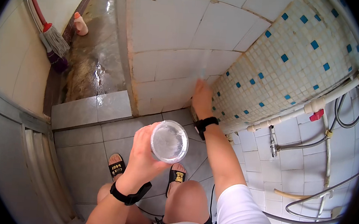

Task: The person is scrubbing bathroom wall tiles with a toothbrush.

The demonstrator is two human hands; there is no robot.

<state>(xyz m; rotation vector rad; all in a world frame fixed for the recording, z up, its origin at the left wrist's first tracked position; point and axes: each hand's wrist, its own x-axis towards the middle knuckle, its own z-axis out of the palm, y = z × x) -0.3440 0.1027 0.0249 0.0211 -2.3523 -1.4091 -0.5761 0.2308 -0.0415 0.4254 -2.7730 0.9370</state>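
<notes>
My left hand (pixel 143 148) is wrapped around a round clear plastic cup (pixel 169 141), held above the floor with its open top facing up. Something clear, perhaps water, shows inside. My right hand (pixel 202 97) reaches out to the white tiled wall (pixel 169 27), close to the corner with the mosaic wall. Motion smears its fingers, which look closed. From them a thin, pale, bluish streak (pixel 204 63) runs up against the tiles; its kind is too blurred to make out. Black bands circle both wrists.
Mosaic with blue squares (pixel 284 58) covers the wall at right, beside a pipe (pixel 310 108) with a red valve handle and several hoses. A raised step (pixel 91 108) leads left to a wet passage holding a pink bottle (pixel 80 24) and a mop (pixel 55 39). Grey tiles (pixel 83 151) lie underfoot.
</notes>
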